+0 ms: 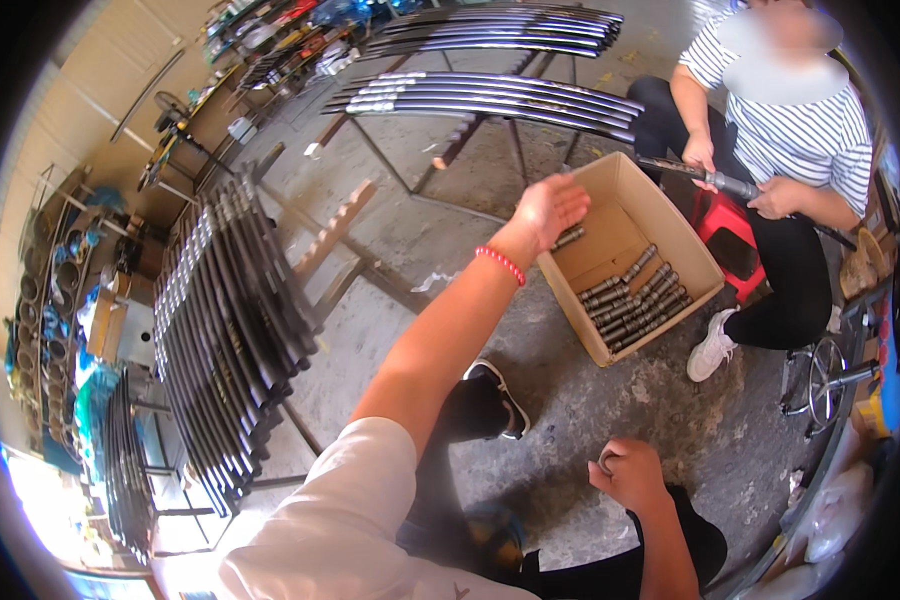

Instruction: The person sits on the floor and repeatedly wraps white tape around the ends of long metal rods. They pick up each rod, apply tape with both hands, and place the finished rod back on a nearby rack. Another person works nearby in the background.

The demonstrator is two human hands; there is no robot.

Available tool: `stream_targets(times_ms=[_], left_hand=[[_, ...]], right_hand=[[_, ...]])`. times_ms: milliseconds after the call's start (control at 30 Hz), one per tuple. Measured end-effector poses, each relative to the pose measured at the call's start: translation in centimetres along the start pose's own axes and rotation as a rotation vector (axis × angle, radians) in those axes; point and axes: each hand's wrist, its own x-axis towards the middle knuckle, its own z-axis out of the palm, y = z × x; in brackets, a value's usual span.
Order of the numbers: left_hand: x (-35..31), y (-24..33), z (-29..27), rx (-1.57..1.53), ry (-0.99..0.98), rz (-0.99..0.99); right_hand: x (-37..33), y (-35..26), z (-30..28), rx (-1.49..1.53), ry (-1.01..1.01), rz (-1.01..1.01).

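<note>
My left hand (550, 212), below a red bead bracelet (501, 264), reaches over the left wall of a cardboard box (708, 282). Its fingers are stretched out and hold nothing. Just beneath it, one short metal fitting (568, 237) lies apart inside the box. Several more ribbed metal fittings (652, 300) lie in rows at the box's near end. Closer to me, my right hand (632, 474) is curled above my lap around a small metal ring-shaped piece (606, 462); most of that piece is hidden by the fingers.
Dark metal rods lie on a rack (240, 330) at left and on stands (490, 98) ahead. At right, a seated co-worker (790, 140) holds a rod with a grey sleeve (732, 187), beside a red stool (735, 240). A handwheel (826, 380) stands at the right edge.
</note>
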Motion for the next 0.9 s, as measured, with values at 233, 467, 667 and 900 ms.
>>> stream_targets(times_ms=[233,467,667,900], left_hand=[[10.0,-1.8,1.9,-0.282,0.022,0.099],[11.6,-0.4,4.7,-0.397,0.021,0.149],[7.9,0.7,4.5,-0.602,0.177,0.36],[-4.6,0.9,5.4,-0.494,0.156,0.619]], right_hand=[[-0.4,3.2,-1.7,0.041,0.046,0.138],[-1.1,3.7,-1.2,0.034,0.055,0.173],[-1.1,3.0,-1.1,0.018,0.032,0.165],[-1.5,3.0,-0.3,-0.082,0.061,0.131]])
